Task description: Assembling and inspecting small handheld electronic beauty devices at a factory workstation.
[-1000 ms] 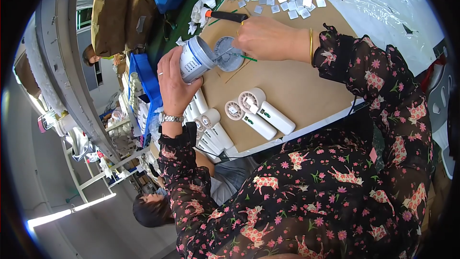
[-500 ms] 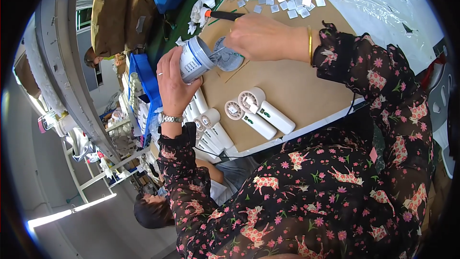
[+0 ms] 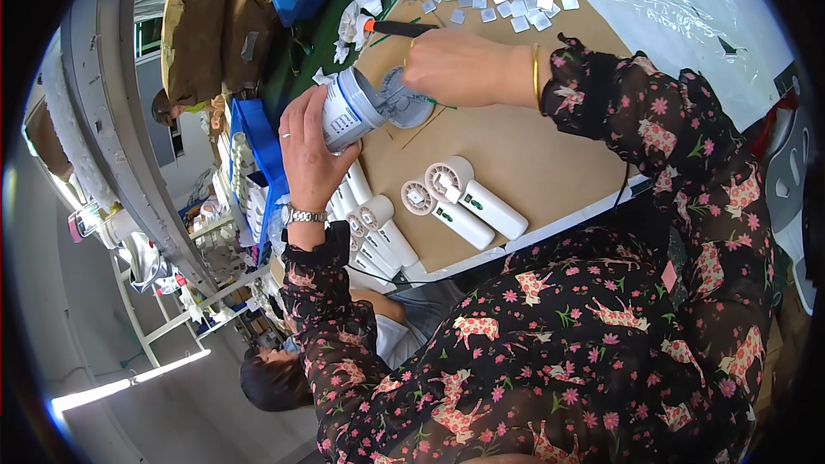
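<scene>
My left hand (image 3: 311, 148) is wrapped round a white plastic jar (image 3: 348, 112) with a printed label, tilted so its open mouth faces right. Grey paste coats the inside of its rim. Against the mouth lies a round, shallow dish or lid (image 3: 411, 110) covered in the same grey paste. My right hand (image 3: 468, 67) grips a tool (image 3: 404, 27) with a black handle and an orange end. Its working tip is hidden under the hand, close to the paste.
White handheld fans (image 3: 481, 215) lie on brown cardboard (image 3: 550, 146), with more fans (image 3: 378, 236) at the left edge. Several small square clear pieces (image 3: 516, 0) are scattered at the back. Blue bins (image 3: 258, 155) stand at left. Another person (image 3: 275, 378) sits beyond the table's left side.
My right hand has shifted slightly left toward the jar with the tool. The thin metal shaft seen earlier by the jar's mouth is now hard to see. My left hand stays nearly still.
</scene>
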